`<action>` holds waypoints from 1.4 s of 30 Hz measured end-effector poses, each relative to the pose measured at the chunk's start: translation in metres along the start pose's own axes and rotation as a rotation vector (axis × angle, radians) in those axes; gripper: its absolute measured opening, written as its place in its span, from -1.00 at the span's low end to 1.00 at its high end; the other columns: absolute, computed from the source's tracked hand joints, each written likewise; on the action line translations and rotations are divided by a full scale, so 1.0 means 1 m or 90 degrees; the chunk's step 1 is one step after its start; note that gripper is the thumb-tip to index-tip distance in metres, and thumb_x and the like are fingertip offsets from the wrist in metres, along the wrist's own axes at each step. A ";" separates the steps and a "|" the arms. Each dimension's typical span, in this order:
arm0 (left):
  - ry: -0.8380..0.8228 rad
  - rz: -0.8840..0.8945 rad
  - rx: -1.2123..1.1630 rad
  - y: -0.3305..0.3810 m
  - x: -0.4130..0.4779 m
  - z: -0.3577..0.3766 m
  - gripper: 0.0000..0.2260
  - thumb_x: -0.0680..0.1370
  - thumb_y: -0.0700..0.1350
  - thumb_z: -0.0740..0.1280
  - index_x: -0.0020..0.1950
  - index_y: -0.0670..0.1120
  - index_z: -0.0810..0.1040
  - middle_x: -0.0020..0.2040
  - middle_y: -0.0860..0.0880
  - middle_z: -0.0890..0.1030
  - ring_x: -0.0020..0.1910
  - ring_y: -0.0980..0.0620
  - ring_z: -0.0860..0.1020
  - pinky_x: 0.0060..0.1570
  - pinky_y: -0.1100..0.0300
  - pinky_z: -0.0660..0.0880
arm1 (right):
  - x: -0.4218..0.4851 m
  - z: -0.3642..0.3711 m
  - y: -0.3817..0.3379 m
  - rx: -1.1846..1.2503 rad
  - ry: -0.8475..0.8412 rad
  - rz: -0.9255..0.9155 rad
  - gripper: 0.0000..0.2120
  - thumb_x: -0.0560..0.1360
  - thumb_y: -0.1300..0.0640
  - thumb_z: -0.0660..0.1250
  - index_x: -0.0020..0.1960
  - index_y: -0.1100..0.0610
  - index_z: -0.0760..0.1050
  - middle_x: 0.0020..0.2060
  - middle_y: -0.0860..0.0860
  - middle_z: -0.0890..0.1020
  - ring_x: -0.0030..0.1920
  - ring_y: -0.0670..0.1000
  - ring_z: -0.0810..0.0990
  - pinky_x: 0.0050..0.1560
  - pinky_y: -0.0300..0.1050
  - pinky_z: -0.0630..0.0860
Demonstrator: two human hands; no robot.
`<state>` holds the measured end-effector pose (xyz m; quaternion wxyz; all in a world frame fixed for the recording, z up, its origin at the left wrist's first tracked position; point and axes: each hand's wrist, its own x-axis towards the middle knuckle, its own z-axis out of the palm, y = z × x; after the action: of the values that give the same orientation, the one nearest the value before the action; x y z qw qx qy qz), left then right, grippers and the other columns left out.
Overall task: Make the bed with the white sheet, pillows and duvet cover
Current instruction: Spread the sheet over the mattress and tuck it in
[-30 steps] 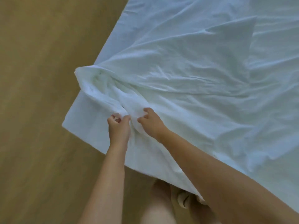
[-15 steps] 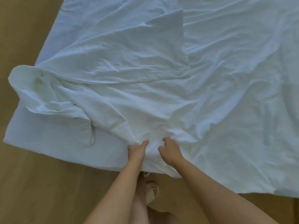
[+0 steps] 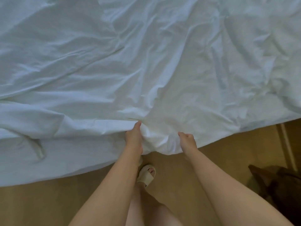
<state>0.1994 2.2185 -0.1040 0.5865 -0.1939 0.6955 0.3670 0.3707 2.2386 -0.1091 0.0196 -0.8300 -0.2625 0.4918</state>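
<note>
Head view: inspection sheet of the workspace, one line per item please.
Surface: bed, fully covered by the white sheet; mattress itself not visible.
Job's things: sheet is wrinkled and bunched along the near edge; pillows and duvet cover, nothing seen.
Clutter: a loose fabric strip or fold hangs at the sheet's near left edge.
Grippers: left hand grips a sheet fold; right hand grips the bunched edge beside it.
Cables: nothing seen.
Surroundings: tan floor; a foot in a beige sandal by the bed; a dark object at right, too dim to identify.
</note>
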 end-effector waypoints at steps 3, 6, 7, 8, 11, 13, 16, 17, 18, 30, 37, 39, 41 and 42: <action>0.018 -0.034 0.015 -0.006 0.002 0.010 -0.42 0.42 0.06 0.46 0.37 -0.06 0.35 0.03 0.04 0.47 -0.10 -0.01 0.44 0.02 0.07 0.39 | 0.016 -0.009 -0.013 -0.021 0.038 -0.008 -0.58 0.57 -0.02 0.20 0.33 0.19 0.32 0.26 0.14 0.41 0.18 0.15 0.44 0.12 0.02 0.41; 0.020 -0.065 0.007 -0.012 -0.002 0.027 -0.55 0.47 0.00 0.42 0.31 -0.07 0.42 0.17 -0.02 0.55 -0.03 -0.04 0.53 -0.06 0.09 0.50 | 0.029 -0.021 -0.026 -0.056 0.036 -0.016 -0.54 0.56 -0.04 0.20 0.36 0.18 0.30 0.30 0.15 0.38 0.25 0.18 0.41 0.28 0.12 0.39; 0.028 -0.078 0.009 -0.012 -0.005 0.034 -0.62 0.52 -0.04 0.37 0.30 -0.10 0.43 0.21 -0.08 0.55 0.03 -0.09 0.55 0.01 0.04 0.52 | 0.031 -0.026 -0.029 -0.063 0.040 -0.022 -0.55 0.55 -0.03 0.21 0.36 0.18 0.31 0.30 0.15 0.38 0.25 0.18 0.41 0.28 0.13 0.39; 0.043 -0.087 0.025 -0.012 -0.008 0.041 -0.67 0.57 -0.09 0.29 0.31 -0.15 0.43 0.26 -0.15 0.53 0.12 -0.15 0.54 0.12 -0.01 0.50 | 0.034 -0.031 -0.030 -0.071 0.049 -0.031 -0.56 0.55 -0.03 0.22 0.35 0.17 0.31 0.30 0.15 0.38 0.25 0.19 0.40 0.28 0.13 0.39; 0.086 -0.115 0.026 -0.005 -0.016 0.069 -0.66 0.61 -0.19 0.11 0.36 -0.27 0.36 0.35 -0.24 0.42 0.30 -0.23 0.43 0.20 -0.04 0.41 | 0.045 -0.050 -0.019 -0.084 0.105 -0.012 -0.53 0.55 -0.02 0.22 0.38 0.15 0.27 0.34 0.15 0.33 0.28 0.20 0.36 0.22 0.09 0.41; 0.055 -0.104 -0.024 -0.003 -0.020 0.086 -0.66 0.62 -0.19 0.09 0.37 -0.25 0.37 0.29 -0.21 0.47 0.21 -0.19 0.49 0.10 0.00 0.44 | 0.051 -0.068 -0.004 -0.026 0.143 0.058 -0.43 0.53 -0.05 0.26 0.44 0.16 0.19 0.36 0.16 0.30 0.28 0.22 0.38 0.16 0.06 0.42; 0.049 -0.068 -0.131 -0.009 -0.030 0.110 -0.73 0.58 -0.21 0.12 0.21 -0.22 0.50 0.02 -0.12 0.58 -0.17 -0.05 0.55 -0.36 0.21 0.51 | 0.065 -0.099 0.007 0.210 0.160 0.153 -0.19 0.48 -0.06 0.38 0.53 0.15 0.00 0.38 0.11 0.33 0.31 0.16 0.40 0.27 0.10 0.40; 0.069 -0.049 -0.131 -0.014 -0.033 0.119 -0.76 0.57 -0.21 0.14 0.15 -0.22 0.52 -0.08 -0.10 0.58 -0.24 -0.02 0.53 -0.48 0.28 0.48 | 0.073 -0.111 0.005 0.328 0.125 0.198 -0.16 0.46 -0.08 0.40 0.53 0.12 -0.01 0.35 0.06 0.36 0.26 0.12 0.43 0.25 0.11 0.41; 0.092 -0.030 -0.123 -0.021 -0.037 0.128 -0.77 0.56 -0.22 0.15 0.11 -0.21 0.53 -0.14 -0.08 0.57 -0.28 0.00 0.52 -0.54 0.31 0.45 | 0.084 -0.124 0.001 0.448 0.043 0.246 -0.22 0.46 -0.11 0.39 0.52 0.08 0.07 0.29 0.01 0.41 0.19 0.09 0.47 0.19 0.11 0.44; 0.004 0.008 0.040 -0.152 -0.084 0.297 -0.60 0.54 0.12 0.30 0.30 -0.01 0.36 0.06 0.01 0.46 0.04 0.02 0.43 0.16 0.05 0.41 | 0.168 -0.286 -0.022 0.432 -0.252 0.131 -0.54 0.55 -0.02 0.28 0.38 0.12 0.33 -0.04 0.15 0.57 -0.14 0.06 0.55 -0.17 -0.11 0.47; -0.055 0.274 0.553 -0.159 -0.079 0.383 -0.44 0.49 0.06 0.35 0.44 -0.02 0.27 0.40 -0.10 0.30 0.33 -0.10 0.34 0.18 0.08 0.35 | 0.229 -0.350 -0.033 0.341 -0.153 0.061 -0.46 0.56 -0.08 0.24 0.46 0.12 0.23 0.36 0.17 0.37 0.28 0.09 0.41 0.21 0.01 0.36; -0.084 0.363 0.679 -0.158 -0.075 0.405 -0.39 0.48 0.07 0.36 0.47 0.00 0.23 0.41 -0.10 0.26 0.38 -0.12 0.27 0.28 0.01 0.30 | 0.248 -0.369 -0.040 0.420 -0.131 0.085 -0.41 0.56 -0.10 0.25 0.48 0.14 0.21 0.40 0.13 0.34 0.37 0.07 0.36 0.29 -0.01 0.34; -0.115 0.428 0.784 -0.157 -0.066 0.432 -0.32 0.46 0.07 0.38 0.50 0.02 0.17 0.45 -0.08 0.21 0.42 -0.11 0.21 0.31 -0.01 0.27 | 0.265 -0.384 -0.051 0.523 -0.119 0.106 -0.39 0.53 -0.14 0.27 0.46 0.13 0.24 0.37 0.09 0.37 0.36 0.04 0.38 0.31 -0.04 0.33; -0.122 0.453 0.831 -0.156 -0.060 0.446 -0.28 0.45 0.08 0.40 0.52 0.03 0.13 0.48 -0.08 0.16 0.45 -0.10 0.16 0.32 -0.03 0.26 | 0.273 -0.390 -0.059 0.575 -0.115 0.113 -0.40 0.51 -0.16 0.30 0.43 0.11 0.29 0.32 0.07 0.41 0.30 0.05 0.43 0.32 -0.04 0.36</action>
<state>0.6235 2.4361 -0.1101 0.4865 0.4626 0.7385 0.0626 0.7719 2.5022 -0.1112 0.3137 -0.7114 0.0495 0.6270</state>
